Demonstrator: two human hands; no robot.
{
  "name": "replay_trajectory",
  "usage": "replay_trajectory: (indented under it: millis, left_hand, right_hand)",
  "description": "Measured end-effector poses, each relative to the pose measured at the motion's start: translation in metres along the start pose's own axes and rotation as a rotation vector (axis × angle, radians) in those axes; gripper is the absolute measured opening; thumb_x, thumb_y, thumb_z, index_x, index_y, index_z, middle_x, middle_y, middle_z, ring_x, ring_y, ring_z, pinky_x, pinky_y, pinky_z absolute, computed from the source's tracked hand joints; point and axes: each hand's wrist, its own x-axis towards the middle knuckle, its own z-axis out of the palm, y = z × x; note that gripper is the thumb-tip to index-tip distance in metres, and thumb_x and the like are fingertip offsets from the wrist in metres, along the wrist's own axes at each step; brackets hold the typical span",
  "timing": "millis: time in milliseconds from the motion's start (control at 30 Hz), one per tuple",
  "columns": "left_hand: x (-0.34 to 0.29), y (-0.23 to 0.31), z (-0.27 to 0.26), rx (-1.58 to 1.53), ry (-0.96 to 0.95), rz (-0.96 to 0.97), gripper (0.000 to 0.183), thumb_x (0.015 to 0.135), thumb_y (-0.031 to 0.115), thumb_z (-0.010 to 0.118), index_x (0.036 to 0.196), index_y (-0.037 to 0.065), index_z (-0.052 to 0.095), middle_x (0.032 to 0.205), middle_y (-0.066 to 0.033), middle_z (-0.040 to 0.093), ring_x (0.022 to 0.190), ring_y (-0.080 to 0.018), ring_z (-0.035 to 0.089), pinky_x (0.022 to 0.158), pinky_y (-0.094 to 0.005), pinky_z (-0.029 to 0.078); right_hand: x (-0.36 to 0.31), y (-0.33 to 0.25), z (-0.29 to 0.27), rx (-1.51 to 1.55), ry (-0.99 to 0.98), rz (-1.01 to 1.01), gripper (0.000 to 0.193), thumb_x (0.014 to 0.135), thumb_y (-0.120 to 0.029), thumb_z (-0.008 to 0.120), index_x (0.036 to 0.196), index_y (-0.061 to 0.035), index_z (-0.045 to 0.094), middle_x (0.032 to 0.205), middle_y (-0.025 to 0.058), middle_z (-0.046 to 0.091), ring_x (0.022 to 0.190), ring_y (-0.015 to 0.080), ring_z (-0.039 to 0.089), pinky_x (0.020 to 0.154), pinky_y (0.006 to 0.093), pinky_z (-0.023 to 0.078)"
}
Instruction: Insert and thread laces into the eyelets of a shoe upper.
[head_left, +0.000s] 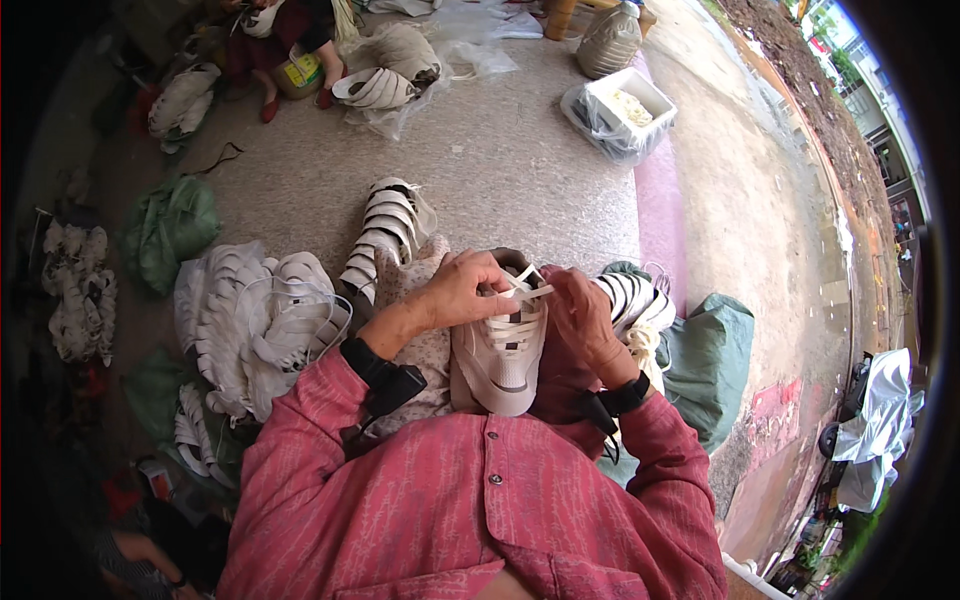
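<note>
A white sneaker [497, 362] rests on my lap with its toe toward my body and its dark-lined opening away from me. Flat cream shoelace [527, 293] crosses its tongue in several rows. My left hand [462, 290] is at the upper left of the lacing, thumb and fingers closed on the lace near the top eyelets. From the right, my right hand [583, 318] pinches a lace end beside the shoe's collar; its fingertips are partly hidden.
White shoe uppers lie in a heap [265, 320] at left and a stack [385, 230] ahead. Green sacks [172, 230] flank me, with striped uppers [640, 300] at right. Farther off are a white box of laces [630, 105], a large bottle [610, 42] and another person's legs [265, 70].
</note>
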Motion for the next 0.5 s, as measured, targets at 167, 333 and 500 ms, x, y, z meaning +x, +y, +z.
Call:
replay_trajectory:
  millis: [167, 333, 500]
  left_hand:
    - [0.004, 0.006, 0.006, 0.133, 0.062, 0.123, 0.028, 0.078, 0.036, 0.074, 0.087, 0.011, 0.071, 0.093, -0.0065, 0.062, 0.097, -0.0255, 0.057, 0.097, -0.0409, 0.034]
    - [0.028, 0.011, 0.006, 0.155, 0.336, 0.142, 0.021, 0.077, 0.027, 0.072, 0.081, 0.007, 0.066, 0.092, -0.0092, 0.062, 0.093, -0.03, 0.058, 0.085, -0.0409, 0.043]
    - [0.041, 0.009, 0.014, -0.04, -0.049, 0.079, 0.015, 0.073, 0.011, 0.067, 0.086, 0.005, 0.071, 0.085, -0.0108, 0.064, 0.088, -0.027, 0.06, 0.081, -0.0345, 0.048]
  right_hand:
    - [-0.006, 0.012, -0.004, 0.144, -0.07, -0.144, 0.023, 0.084, -0.008, 0.063, 0.106, -0.0028, 0.059, 0.096, 0.0146, 0.064, 0.089, 0.0336, 0.062, 0.076, 0.0385, 0.049]
    - [-0.005, 0.016, -0.006, 0.12, -0.037, -0.232, 0.021, 0.083, -0.007, 0.062, 0.104, -0.0029, 0.06, 0.094, 0.0147, 0.064, 0.088, 0.0333, 0.063, 0.075, 0.038, 0.05]
    - [-0.003, 0.017, -0.005, 0.069, -0.109, -0.231, 0.022, 0.081, -0.004, 0.061, 0.102, -0.0027, 0.059, 0.087, 0.0138, 0.062, 0.081, 0.0342, 0.062, 0.071, 0.0407, 0.049]
